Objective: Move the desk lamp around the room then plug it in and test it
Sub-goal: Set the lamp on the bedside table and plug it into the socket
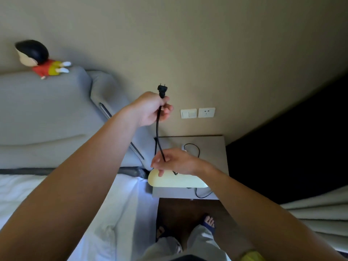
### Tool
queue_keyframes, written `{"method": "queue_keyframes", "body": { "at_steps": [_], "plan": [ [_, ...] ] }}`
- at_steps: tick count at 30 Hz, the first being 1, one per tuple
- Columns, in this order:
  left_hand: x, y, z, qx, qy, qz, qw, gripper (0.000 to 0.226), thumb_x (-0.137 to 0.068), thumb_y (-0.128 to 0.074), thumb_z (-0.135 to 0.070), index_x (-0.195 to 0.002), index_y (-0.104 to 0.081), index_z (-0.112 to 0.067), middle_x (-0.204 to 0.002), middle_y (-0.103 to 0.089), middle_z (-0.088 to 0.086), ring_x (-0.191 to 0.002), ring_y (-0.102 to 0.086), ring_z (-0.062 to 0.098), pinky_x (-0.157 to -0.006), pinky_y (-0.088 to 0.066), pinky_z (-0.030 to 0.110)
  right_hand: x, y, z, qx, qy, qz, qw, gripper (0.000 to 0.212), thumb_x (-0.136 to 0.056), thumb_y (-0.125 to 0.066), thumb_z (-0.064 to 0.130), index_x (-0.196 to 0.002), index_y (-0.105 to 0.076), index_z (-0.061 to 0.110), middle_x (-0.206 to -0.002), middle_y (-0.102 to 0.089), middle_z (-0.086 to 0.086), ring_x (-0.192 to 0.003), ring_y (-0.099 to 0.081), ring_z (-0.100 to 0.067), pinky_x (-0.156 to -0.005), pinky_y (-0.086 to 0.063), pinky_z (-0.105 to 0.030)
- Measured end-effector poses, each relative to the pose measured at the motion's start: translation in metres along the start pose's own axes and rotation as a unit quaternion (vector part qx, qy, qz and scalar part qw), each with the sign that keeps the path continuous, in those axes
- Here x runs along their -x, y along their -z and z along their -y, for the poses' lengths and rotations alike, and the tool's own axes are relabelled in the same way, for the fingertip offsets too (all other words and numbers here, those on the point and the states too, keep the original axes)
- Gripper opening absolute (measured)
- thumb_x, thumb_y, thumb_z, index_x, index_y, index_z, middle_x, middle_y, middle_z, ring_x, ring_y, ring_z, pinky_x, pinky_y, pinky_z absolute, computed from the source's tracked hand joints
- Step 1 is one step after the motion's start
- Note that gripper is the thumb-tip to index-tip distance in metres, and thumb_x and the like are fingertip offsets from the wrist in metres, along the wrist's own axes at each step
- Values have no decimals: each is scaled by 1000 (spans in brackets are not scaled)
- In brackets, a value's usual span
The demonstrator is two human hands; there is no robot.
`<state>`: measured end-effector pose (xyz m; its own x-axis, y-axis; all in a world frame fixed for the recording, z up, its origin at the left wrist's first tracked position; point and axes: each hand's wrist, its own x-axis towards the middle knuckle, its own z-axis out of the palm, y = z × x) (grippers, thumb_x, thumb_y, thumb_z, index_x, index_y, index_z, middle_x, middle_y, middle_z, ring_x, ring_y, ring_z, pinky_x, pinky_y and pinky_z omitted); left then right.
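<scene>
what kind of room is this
Most likely a bedroom, perhaps a hotel room: a bed with white sheets, a grey padded headboard, and a bedside table under a wall socket.

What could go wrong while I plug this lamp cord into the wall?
The cord runs from the left hand through the right hand; pulling it toward the wall socket might drag the lamp off the nightstand. The plug prongs point up, so it needs turning first.
</scene>
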<state>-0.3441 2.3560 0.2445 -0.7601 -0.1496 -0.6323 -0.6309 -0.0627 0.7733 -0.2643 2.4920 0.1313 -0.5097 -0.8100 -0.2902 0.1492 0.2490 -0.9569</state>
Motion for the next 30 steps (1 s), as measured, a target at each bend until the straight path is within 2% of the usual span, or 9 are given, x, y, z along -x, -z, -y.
{"method": "queue_keyframes", "body": {
  "at_steps": [3, 7, 10, 14, 16, 19, 22, 26, 30],
  "plan": [
    [12, 4, -16, -144, -71, -26, 987, 7, -103, -41, -13, -108, -45, -11, -73, -62, 13, -35, -40, 12, -34, -28, 18, 11, -2, 2, -24, -18, -2, 1000, 20, -97, -57, 19, -102, -65, 1, -76, -68, -14, -69, -62, 1, -65, -42, -13],
    [27, 21, -28, -213, -127, -43, 968, 8, -102, -37, -14, -104, -45, -14, -76, -68, 14, -37, -36, 14, -36, -20, 19, 7, -26, -14, 60, -81, -30, 994, 18, -91, -59, 30, -92, -72, 18, -91, -76, 4, -95, -69, -13, -93, -46, -32],
    [41, 41, -22, -219, -157, -34, 963, 8, -103, -37, -17, -105, -45, -15, -76, -69, 12, -37, -40, 16, -37, -24, 20, -6, -64, -2, 117, -96, -86, 985, 24, -98, -54, 31, -101, -75, 22, -111, -74, 6, -94, -64, 5, -92, -46, -14],
    [59, 77, -6, -214, -192, -19, 958, 7, -102, -39, -19, -101, -46, -19, -75, -70, 8, -41, -49, 15, -39, -30, 22, -33, -130, 19, 101, -103, -54, 988, 24, -98, -53, 33, -102, -76, 28, -117, -72, 7, -110, -66, -19, -101, -51, -38],
    [66, 92, 2, -214, -208, -8, 954, 8, -102, -40, -17, -99, -47, -19, -75, -68, 6, -43, -50, 14, -40, -32, 23, -39, -155, 23, 92, -99, -25, 991, 23, -98, -52, 30, -99, -75, 27, -113, -73, 6, -110, -66, -21, -102, -51, -40],
    [75, 113, 15, -206, -215, 7, 955, 8, -102, -42, -14, -100, -49, -17, -77, -68, 7, -47, -54, 15, -44, -39, 25, -37, -179, 26, 31, -119, 12, 992, 24, -102, -47, 22, -103, -70, 14, -108, -73, -10, -104, -69, -18, -94, -53, -35],
    [77, 123, 27, -175, -189, 43, 965, 9, -101, -46, -10, -95, -51, -15, -78, -67, 11, -51, -59, 19, -53, -51, 31, -22, -181, 15, 23, -179, 21, 983, 27, -105, -40, 22, -104, -63, 8, -90, -69, -14, -87, -72, -21, -78, -58, -28],
    [82, 122, 39, -177, -159, 108, 965, 10, -101, -46, -7, -93, -49, -11, -80, -66, 14, -68, -68, 28, -69, -59, 41, 27, -138, -4, 122, -291, -32, 948, 25, -104, -40, 22, -98, -60, 7, -75, -64, -13, -71, -69, -27, -62, -56, -29],
    [82, 100, 48, -138, -171, 136, 966, 9, -101, -45, -6, -94, -47, -9, -74, -59, 12, -68, -63, 29, -71, -59, 41, 97, -61, 2, 312, -323, -122, 885, 28, -100, -50, 32, -90, -65, 11, -78, -66, -6, -67, -63, -20, -66, -52, -31]
  ]
}}
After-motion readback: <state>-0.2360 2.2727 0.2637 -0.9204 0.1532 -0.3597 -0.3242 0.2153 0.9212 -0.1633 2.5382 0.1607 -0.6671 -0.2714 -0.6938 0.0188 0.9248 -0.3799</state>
